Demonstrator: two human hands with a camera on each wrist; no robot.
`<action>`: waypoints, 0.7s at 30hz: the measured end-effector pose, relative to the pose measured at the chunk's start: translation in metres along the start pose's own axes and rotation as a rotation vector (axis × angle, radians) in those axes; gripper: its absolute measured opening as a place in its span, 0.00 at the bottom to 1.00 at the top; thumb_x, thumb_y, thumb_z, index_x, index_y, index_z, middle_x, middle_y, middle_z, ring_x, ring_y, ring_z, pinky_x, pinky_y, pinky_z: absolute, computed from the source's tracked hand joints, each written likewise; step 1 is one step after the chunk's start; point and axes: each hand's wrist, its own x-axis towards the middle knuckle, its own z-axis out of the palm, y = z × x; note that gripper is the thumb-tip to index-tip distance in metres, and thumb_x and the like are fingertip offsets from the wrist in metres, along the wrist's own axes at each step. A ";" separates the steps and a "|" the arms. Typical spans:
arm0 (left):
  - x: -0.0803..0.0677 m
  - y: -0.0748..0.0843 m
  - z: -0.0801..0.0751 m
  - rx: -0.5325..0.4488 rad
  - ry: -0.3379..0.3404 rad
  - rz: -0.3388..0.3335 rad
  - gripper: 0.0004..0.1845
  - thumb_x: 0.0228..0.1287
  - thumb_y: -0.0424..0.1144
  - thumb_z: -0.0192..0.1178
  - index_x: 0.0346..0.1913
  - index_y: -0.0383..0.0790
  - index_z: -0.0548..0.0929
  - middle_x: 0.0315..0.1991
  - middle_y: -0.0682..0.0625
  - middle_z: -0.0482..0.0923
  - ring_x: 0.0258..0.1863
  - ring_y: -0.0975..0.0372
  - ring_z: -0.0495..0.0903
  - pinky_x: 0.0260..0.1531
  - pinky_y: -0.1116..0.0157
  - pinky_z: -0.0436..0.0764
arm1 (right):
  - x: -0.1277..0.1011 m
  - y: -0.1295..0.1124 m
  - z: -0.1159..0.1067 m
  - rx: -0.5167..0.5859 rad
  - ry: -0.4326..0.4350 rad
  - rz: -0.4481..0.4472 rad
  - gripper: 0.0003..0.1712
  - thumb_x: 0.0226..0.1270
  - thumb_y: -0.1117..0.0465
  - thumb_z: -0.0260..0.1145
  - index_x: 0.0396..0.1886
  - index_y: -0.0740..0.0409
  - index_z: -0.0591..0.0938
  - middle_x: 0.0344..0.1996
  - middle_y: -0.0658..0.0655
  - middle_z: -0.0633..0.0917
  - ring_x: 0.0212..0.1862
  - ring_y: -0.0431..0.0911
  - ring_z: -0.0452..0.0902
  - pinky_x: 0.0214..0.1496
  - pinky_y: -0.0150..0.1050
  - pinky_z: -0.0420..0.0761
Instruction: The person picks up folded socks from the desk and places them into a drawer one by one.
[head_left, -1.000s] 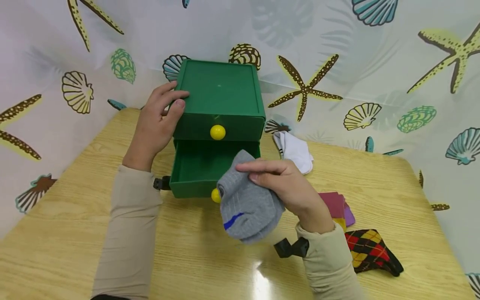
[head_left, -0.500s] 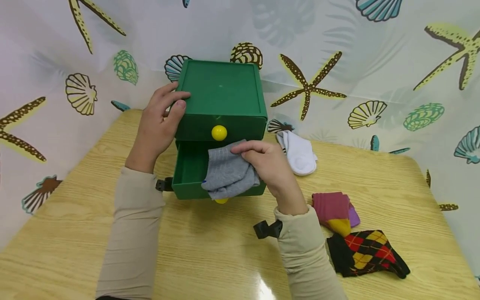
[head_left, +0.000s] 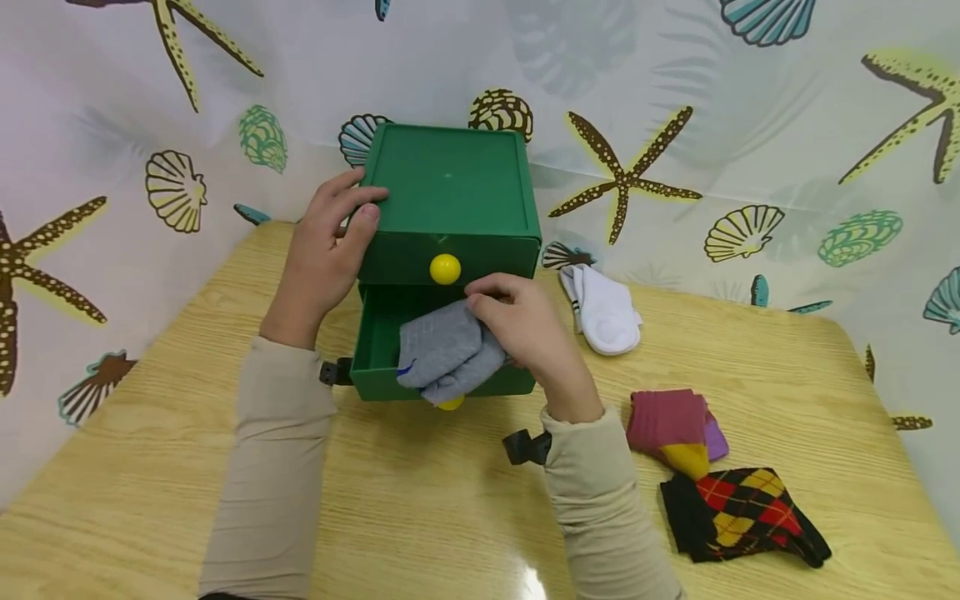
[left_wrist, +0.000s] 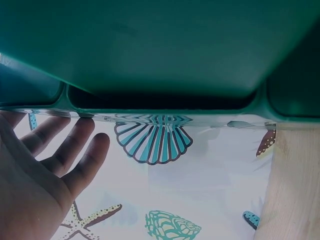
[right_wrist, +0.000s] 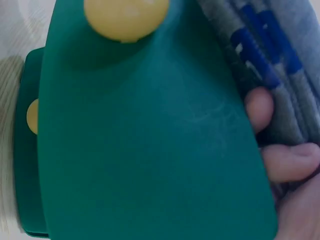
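Right hand [head_left: 528,337] grasps the grey sock [head_left: 442,354], half inside the chest's [head_left: 450,196] open lower drawer [head_left: 375,350], over its front wall; left hand [head_left: 322,250] lies relaxed against the chest's side. Overhanging fabric could jam the drawer.

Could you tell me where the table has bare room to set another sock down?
Bare wood lies along the table's near edge and left of the left sleeve. The right side is crowded: white sock, maroon sock, argyle sock.
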 end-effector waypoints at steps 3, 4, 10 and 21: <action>0.001 0.002 0.000 -0.005 0.003 0.001 0.26 0.79 0.53 0.48 0.67 0.40 0.79 0.76 0.50 0.59 0.71 0.52 0.64 0.61 0.42 0.68 | 0.001 0.001 -0.001 -0.014 -0.086 -0.072 0.15 0.75 0.62 0.61 0.54 0.63 0.86 0.52 0.57 0.84 0.49 0.48 0.77 0.46 0.38 0.77; 0.001 0.002 0.000 -0.006 0.004 0.001 0.26 0.79 0.53 0.48 0.67 0.41 0.79 0.76 0.50 0.59 0.71 0.52 0.64 0.61 0.42 0.68 | 0.001 0.001 -0.001 -0.023 -0.121 -0.086 0.15 0.75 0.62 0.61 0.54 0.62 0.86 0.53 0.56 0.84 0.50 0.49 0.77 0.47 0.39 0.76; 0.001 0.003 -0.001 -0.008 0.007 0.005 0.25 0.79 0.52 0.48 0.67 0.41 0.79 0.76 0.50 0.59 0.71 0.53 0.64 0.61 0.42 0.68 | 0.005 0.004 0.001 -0.043 -0.112 -0.092 0.15 0.72 0.70 0.56 0.48 0.64 0.88 0.48 0.57 0.84 0.35 0.46 0.74 0.37 0.36 0.74; 0.000 0.001 0.001 -0.007 0.011 -0.005 0.25 0.79 0.52 0.48 0.67 0.41 0.79 0.76 0.50 0.59 0.71 0.53 0.64 0.61 0.41 0.68 | 0.005 0.001 0.022 -0.488 -0.207 -0.022 0.22 0.78 0.53 0.59 0.65 0.55 0.81 0.62 0.55 0.81 0.61 0.48 0.75 0.63 0.45 0.74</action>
